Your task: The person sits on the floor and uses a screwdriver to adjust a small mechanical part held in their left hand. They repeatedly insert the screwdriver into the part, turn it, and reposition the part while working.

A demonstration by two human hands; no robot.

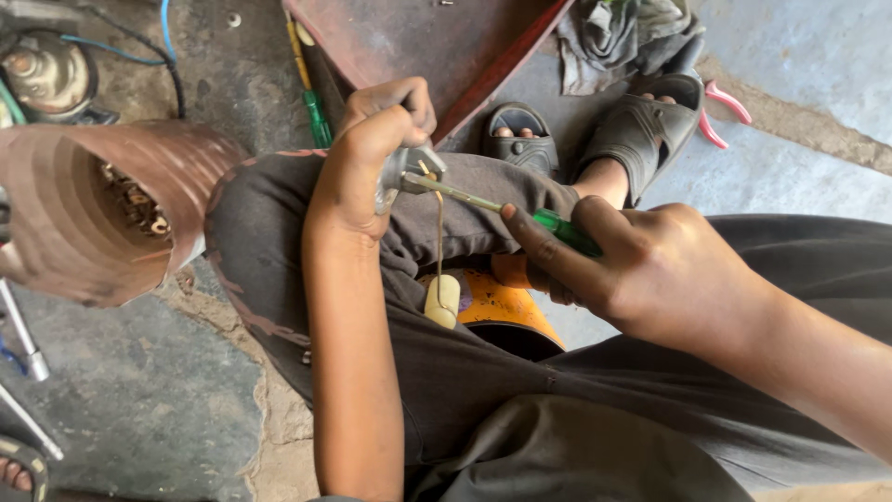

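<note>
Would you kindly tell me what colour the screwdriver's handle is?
Green, translucent; the screwdriver handle shows best in the head view.

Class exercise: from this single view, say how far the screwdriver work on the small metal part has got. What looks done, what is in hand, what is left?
Done: nothing can be judged finished. In hand: the left hand grips a small metal part over the knee, a thin wire with a cream plug dangling below it; the right hand presses a green-handled screwdriver against it. Left: the tip remains engaged, so the fastening is not complete.

Bright even daylight, soft shadows, sharp focus
</note>
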